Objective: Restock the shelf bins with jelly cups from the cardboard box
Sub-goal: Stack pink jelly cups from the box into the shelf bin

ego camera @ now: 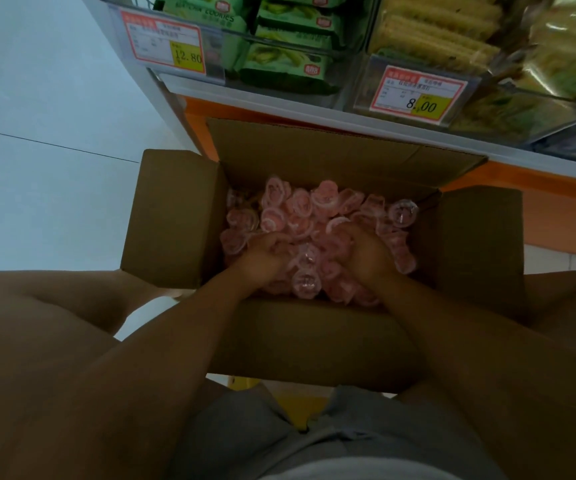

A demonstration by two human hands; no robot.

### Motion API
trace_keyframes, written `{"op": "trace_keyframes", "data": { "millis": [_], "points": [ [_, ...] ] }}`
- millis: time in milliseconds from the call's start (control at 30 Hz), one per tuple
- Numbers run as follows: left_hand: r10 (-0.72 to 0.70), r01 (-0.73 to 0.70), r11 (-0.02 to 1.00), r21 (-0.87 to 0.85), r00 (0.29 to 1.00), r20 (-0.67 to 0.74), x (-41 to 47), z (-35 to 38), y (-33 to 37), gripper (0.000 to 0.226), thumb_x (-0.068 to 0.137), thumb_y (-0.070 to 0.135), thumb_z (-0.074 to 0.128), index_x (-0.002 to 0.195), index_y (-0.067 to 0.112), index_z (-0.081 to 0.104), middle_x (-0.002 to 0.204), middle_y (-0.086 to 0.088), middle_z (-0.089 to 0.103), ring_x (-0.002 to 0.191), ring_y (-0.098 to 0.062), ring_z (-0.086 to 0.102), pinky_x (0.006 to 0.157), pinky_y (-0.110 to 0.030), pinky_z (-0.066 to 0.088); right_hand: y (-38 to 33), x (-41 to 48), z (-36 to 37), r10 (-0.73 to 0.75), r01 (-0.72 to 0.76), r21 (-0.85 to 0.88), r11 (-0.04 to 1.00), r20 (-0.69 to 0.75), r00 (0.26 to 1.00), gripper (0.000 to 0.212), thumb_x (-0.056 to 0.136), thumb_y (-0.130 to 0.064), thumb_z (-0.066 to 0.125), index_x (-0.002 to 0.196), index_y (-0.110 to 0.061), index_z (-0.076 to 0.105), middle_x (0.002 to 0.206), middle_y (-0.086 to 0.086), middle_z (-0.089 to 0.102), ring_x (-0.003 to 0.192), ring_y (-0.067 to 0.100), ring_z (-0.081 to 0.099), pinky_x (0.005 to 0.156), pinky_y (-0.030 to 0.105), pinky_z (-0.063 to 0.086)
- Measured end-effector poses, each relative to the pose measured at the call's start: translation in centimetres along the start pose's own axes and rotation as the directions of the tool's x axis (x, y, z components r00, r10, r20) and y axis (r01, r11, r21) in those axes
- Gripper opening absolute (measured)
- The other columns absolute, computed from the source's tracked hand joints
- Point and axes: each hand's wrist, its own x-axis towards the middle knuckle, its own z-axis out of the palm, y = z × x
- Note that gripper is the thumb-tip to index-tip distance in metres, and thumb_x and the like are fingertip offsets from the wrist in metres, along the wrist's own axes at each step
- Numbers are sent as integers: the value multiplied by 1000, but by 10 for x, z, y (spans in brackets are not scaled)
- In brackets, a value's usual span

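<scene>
My left hand (262, 259) and right hand (366, 252) are sunk in the jelly cups (300, 206), fingers curled round a heap of them. Light, slick and easily dented, I judge, so I'll scoop from beneath. They fill the open cardboard box (175, 216), below the shelf bins (345, 53).

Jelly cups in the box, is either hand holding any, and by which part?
Both: left hand and right hand curl fingers round handfuls of jelly cups; which part of a cup cannot be told.
</scene>
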Motion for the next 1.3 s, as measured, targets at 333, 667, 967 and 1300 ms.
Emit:
{"op": "trace_keyframes", "data": {
  "millis": [333,667,967,1300],
  "points": [
    [-172,247,861,-444,964,204,-38,2,35,22,94,34,60,109,20,68,110,-6,71,98,-25,69,85,-43,56,-24,-16,-9,-138,142,171,975,-38,990,52,77,-7,78,125,-14,62,123,2,62,109,19,60,93,28,47],
    [49,-19,952,-305,995,91,-96,-39,121,38,81,43,73,112,23,63,116,-6,63,95,-20,68,67,-39,60,-112,-68,-65,-407,457,153,876,-274,871,39,81,-21,76,117,-24,65,90,-28,47,95,5,49,75,7,34],
    [402,-231,805,-547,889,217,-154,-96,189,73,76,46,79,132,9,50,130,-7,61,123,-23,56,88,-43,53,-217,-108,-154,-596,661,140,738,-325,734,19,87,-17,71,104,-8,71,73,-7,65,69,2,64,61,26,50],
    [649,-586,650,-484,760,-49,-205,-122,254,55,77,12,75,125,34,60,119,-7,66,95,-28,71,76,-41,58,-286,-131,-206,-637,695,120,709,-313,704,45,85,-22,74,127,-31,60,112,-7,65,93,4,65,83,30,56]
  ]
}}
